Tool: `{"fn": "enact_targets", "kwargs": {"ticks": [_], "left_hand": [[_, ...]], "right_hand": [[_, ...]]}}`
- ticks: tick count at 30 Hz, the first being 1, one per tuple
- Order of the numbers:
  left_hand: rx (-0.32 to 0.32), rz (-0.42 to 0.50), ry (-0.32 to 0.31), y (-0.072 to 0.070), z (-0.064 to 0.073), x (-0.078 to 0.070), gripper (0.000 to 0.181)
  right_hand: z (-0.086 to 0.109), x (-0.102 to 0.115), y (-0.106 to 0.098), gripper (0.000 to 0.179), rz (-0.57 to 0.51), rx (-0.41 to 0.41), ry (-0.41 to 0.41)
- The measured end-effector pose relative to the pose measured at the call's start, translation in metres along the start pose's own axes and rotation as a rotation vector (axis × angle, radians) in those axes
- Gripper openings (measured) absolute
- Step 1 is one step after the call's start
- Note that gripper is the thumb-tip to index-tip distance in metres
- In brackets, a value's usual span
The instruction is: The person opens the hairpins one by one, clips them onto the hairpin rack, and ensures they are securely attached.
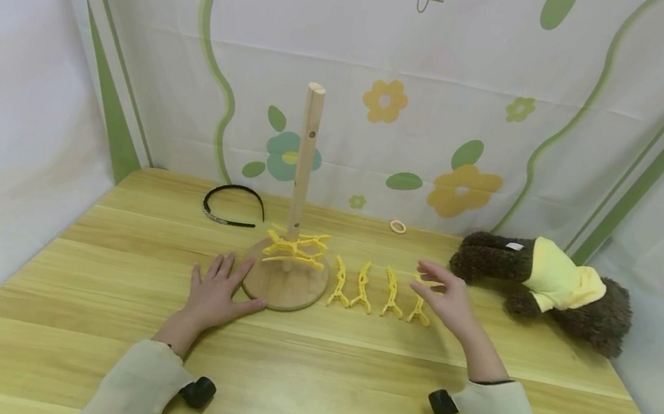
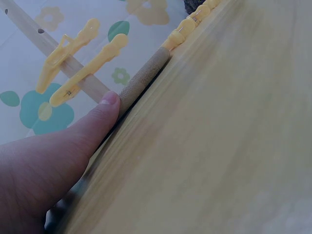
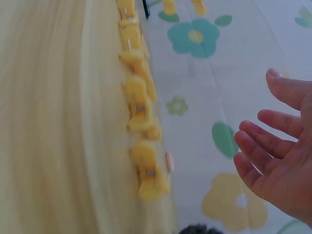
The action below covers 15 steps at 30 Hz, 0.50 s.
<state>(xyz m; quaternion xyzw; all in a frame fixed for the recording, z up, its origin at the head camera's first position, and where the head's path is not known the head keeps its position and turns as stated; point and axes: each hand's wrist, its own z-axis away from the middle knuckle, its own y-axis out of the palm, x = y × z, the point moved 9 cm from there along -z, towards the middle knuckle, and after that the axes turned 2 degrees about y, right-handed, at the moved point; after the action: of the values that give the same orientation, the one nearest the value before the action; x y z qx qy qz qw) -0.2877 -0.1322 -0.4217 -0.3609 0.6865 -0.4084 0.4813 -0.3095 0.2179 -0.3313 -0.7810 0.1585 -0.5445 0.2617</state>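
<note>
A wooden post (image 1: 303,166) rises from a round wooden base (image 1: 287,295). Yellow hair clips (image 1: 306,255) sit crosswise low on the post. My left hand (image 1: 214,300) lies spread on the table at the base's left side, its thumb touching the base rim, as the left wrist view also shows. Several more yellow hair clips (image 1: 391,293) lie in a row right of the base. Above the rightmost clip (image 1: 417,314) hovers my right hand (image 1: 446,300), fingers loosely bent and apart. In the right wrist view nothing is between those fingers (image 3: 265,141).
A black headband (image 1: 228,222) lies at the back left of the wooden table (image 1: 303,391). Near the back edge is a small pale ring (image 1: 397,227). A dark brown plush toy in a yellow shirt (image 1: 559,275) lies at the right. Printed cloth hangs behind.
</note>
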Motion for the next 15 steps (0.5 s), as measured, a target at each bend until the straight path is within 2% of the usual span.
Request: {"fn": "enact_targets", "kwargs": {"ticks": [8,15], "left_hand": [[0.0,0.001,-0.007,0.0,0.0,0.001,0.089],[0.009,-0.004,-0.007,0.0,0.0,0.0,0.089]], "right_hand": [[0.023,-0.043,-0.008,0.049,0.024,0.009,0.12],[0.035,-0.073,-0.002,0.05,0.025,-0.006,0.165]]}}
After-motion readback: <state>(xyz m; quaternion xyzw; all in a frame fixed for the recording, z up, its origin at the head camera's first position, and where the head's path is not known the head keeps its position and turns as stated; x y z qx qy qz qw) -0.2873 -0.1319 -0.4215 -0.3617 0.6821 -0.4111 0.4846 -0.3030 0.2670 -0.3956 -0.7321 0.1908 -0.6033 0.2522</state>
